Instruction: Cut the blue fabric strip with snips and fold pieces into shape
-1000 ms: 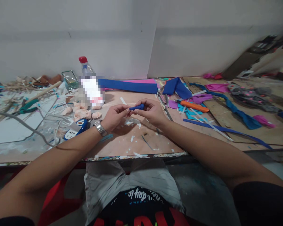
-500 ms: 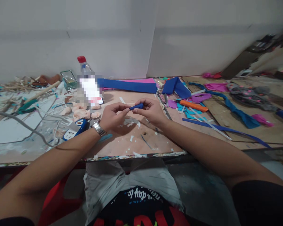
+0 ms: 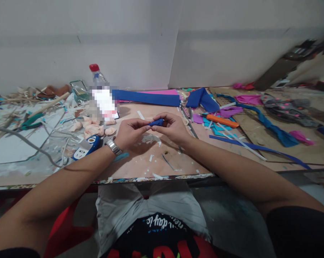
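Between my two hands, just above the table [image 3: 140, 165], is a small bundled piece of dark blue material [image 3: 156, 123]; it looks like folded crepe paper or cloth. My left hand [image 3: 131, 134], below a metal wristwatch, pinches its left end between thumb and fingers. Around its right part are the curled fingers and thumb of my right hand [image 3: 175, 127]. The fingers hide some of the bundle. Under the hands lie whitish scraps on the tabletop.
A blurred, lit phone [image 3: 105, 104] leans near a red-capped bottle [image 3: 97, 73]. Left are pinkish crumpled pieces [image 3: 93, 129], a blue-white power strip [image 3: 88, 147] and green-handled pliers [image 3: 32, 122]. Blue strips [image 3: 148, 98] lie behind; an orange cutter [image 3: 222, 120] and coloured scraps lie right.
My right fingers have shifted slightly on the blue bundle, which looks a little more bunched and turned. Both hands stay in nearly the same place.
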Available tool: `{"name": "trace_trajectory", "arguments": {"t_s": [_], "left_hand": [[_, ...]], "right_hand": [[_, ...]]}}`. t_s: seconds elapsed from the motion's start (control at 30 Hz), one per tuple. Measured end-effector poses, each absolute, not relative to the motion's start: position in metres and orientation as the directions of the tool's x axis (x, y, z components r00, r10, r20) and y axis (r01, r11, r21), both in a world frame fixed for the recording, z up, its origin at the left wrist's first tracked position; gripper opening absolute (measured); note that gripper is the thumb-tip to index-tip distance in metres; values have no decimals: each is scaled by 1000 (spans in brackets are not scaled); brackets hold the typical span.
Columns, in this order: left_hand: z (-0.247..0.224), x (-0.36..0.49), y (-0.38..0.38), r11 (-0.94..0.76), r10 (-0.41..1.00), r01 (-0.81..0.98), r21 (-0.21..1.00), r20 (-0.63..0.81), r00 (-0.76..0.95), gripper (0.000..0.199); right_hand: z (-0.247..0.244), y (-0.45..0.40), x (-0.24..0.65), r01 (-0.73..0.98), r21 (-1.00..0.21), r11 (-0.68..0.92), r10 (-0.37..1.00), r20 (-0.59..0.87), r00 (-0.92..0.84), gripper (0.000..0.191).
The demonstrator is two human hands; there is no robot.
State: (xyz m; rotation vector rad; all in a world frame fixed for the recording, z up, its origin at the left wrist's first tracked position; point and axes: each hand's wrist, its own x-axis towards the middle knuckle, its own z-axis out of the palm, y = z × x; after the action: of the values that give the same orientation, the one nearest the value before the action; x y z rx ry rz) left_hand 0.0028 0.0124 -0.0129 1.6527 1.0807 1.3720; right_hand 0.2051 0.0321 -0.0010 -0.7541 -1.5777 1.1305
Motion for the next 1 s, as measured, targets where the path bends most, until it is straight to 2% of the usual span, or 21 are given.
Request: {"name": "trace_trajectory", "arguments": {"t_s": [0.1,0.3,0.6,0.77,0.9,0.97,1.0], "left_hand": [[-10,3,13,-369,929,144,918,365,54,32],[-3,6,8,-329,943,70,942,324,71,34],[-4,12,5,-282,959,-1,960,282,29,38],[-10,13,9,-275,961,-93,957,275,-11,35],[-16,15,12,-255,959,-218,942,275,64,42],[-19,16,11,-267,952,-170,949,287,108,49],[-21,16,10,-276,947,-87,957,286,146,44]], "right_hand": [[-1,32,205,-69,-920,385,872,387,-300,39],[-2,32,204,-152,-936,318,888,350,-299,38],[-5,33,204,-139,-932,336,880,363,-306,37],[-4,31,199,-167,-930,327,890,362,-275,47],[7,33,200,-84,-936,342,893,352,-280,45],[17,38,201,-25,-924,381,877,369,-308,42],[23,43,199,9,-914,405,864,379,-332,40]]}}
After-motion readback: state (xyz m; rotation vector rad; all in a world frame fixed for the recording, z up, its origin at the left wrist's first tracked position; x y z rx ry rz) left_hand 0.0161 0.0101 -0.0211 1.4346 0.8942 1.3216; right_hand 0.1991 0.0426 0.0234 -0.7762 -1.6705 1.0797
